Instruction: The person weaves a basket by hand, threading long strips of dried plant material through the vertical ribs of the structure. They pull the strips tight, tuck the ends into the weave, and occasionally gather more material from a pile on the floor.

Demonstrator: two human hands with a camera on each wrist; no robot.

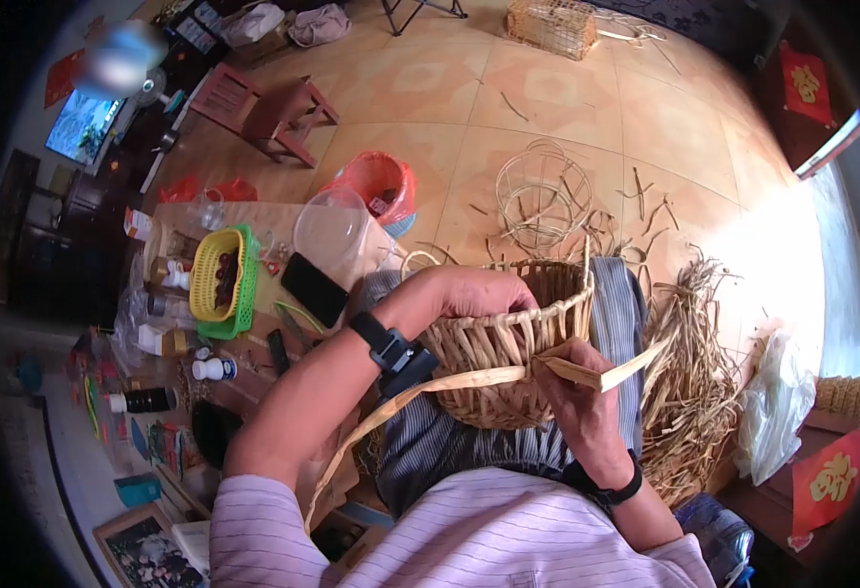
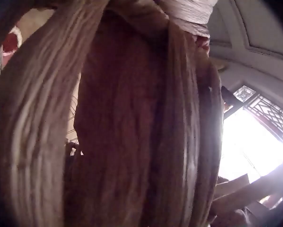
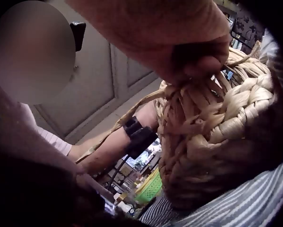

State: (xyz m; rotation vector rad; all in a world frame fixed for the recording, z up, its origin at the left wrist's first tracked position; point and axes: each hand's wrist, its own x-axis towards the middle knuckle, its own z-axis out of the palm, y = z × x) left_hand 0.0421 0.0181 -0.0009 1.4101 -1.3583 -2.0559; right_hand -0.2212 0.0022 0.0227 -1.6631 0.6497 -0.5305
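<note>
A woven basket (image 1: 489,387) of dried plant strips sits on the person's lap, its rim turned up. Over the rim reaches the left hand (image 1: 484,292), its fingers hidden inside the basket. Against the basket's outer wall, the right hand (image 1: 582,402) pinches a flat dried strip (image 1: 616,372) that folds out to the right. A long strip (image 1: 400,397) runs from that same spot leftward under the left forearm. In the right wrist view the right hand (image 3: 179,42) bends over the weave beside the braided rim (image 3: 243,106). Broad basket strips (image 2: 117,113) fill the left wrist view.
A bundle of dried strips (image 1: 689,382) lies on the floor at the right, beside a white plastic bag (image 1: 778,392). On the left, a table holds a black phone (image 1: 315,289) and a yellow basket (image 1: 204,279). An unfinished wire-like frame (image 1: 544,196) lies ahead.
</note>
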